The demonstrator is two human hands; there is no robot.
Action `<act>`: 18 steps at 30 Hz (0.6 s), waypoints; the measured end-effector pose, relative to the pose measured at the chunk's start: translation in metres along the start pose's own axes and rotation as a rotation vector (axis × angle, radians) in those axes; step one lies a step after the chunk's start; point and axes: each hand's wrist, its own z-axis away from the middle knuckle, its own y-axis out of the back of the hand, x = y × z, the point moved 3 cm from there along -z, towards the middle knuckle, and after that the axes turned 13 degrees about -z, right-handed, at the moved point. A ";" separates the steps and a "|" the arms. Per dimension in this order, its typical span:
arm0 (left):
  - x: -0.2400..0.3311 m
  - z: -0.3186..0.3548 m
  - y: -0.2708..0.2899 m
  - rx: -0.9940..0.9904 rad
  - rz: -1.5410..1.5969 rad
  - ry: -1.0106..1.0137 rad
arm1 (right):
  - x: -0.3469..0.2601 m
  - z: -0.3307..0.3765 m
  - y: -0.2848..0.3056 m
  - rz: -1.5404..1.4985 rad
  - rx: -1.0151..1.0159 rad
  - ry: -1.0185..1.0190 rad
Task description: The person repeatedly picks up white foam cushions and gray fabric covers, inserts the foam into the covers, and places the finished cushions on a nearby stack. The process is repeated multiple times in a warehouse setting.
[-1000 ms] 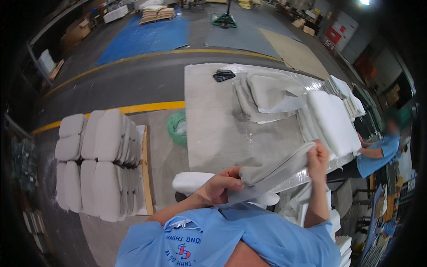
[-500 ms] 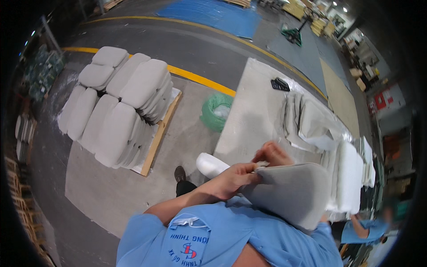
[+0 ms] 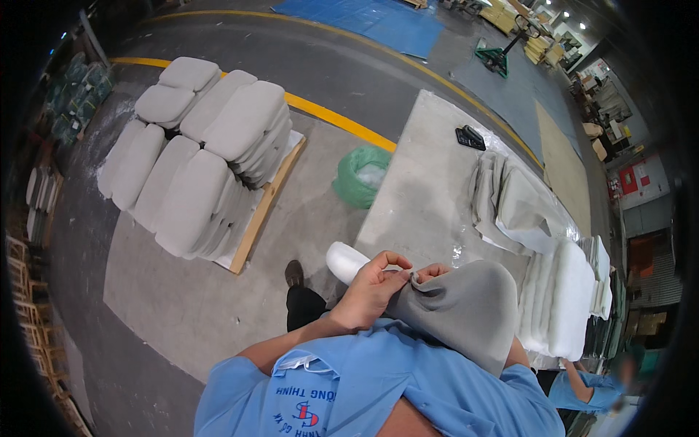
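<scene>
A grey fabric cushion (image 3: 466, 309) rests against my front, its cloth creased and bunched at the upper left corner. My left hand (image 3: 373, 288) pinches the edge of that corner between thumb and fingers. From behind the cushion, the fingertips of my right hand (image 3: 433, 272) close on the same bunched edge. The cushion hides most of my right hand and forearm. Just beyond my left hand, a rounded white padding piece (image 3: 345, 262) sticks out by the table corner.
A pale table (image 3: 415, 178) carries a black handheld device (image 3: 470, 138), folded grey fabric covers (image 3: 520, 200) and white padding pieces (image 3: 564, 295). At left, grey cushions (image 3: 182, 182) are stacked on a pallet (image 3: 269, 204). A green bag (image 3: 360, 177) stands between. Another person (image 3: 590, 382) works at lower right.
My right hand has come down from above the cushion's edge to grip its corner. The cushion has tilted and shifted left, and its fabric now shows creases.
</scene>
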 end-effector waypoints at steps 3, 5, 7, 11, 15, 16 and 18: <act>-0.001 0.005 -0.003 0.040 0.075 -0.034 | -0.024 -0.002 -0.014 -0.080 -0.269 -0.121; -0.005 0.013 -0.001 0.038 0.011 0.152 | -0.026 -0.014 -0.013 -0.093 -0.454 -0.155; -0.013 0.023 0.008 0.004 -0.004 0.248 | -0.027 -0.026 -0.014 0.009 -0.529 -0.138; -0.030 0.036 0.027 0.027 0.089 0.091 | -0.021 -0.041 -0.033 -0.028 -0.431 -0.205; -0.043 0.031 0.036 0.275 0.125 -0.030 | -0.025 -0.064 -0.053 0.019 -0.507 -0.225; -0.040 0.031 0.036 0.346 0.135 -0.032 | -0.022 -0.071 -0.056 0.060 -0.510 -0.188; -0.047 0.031 0.049 0.464 0.032 -0.040 | -0.015 -0.088 -0.060 0.129 -0.566 -0.128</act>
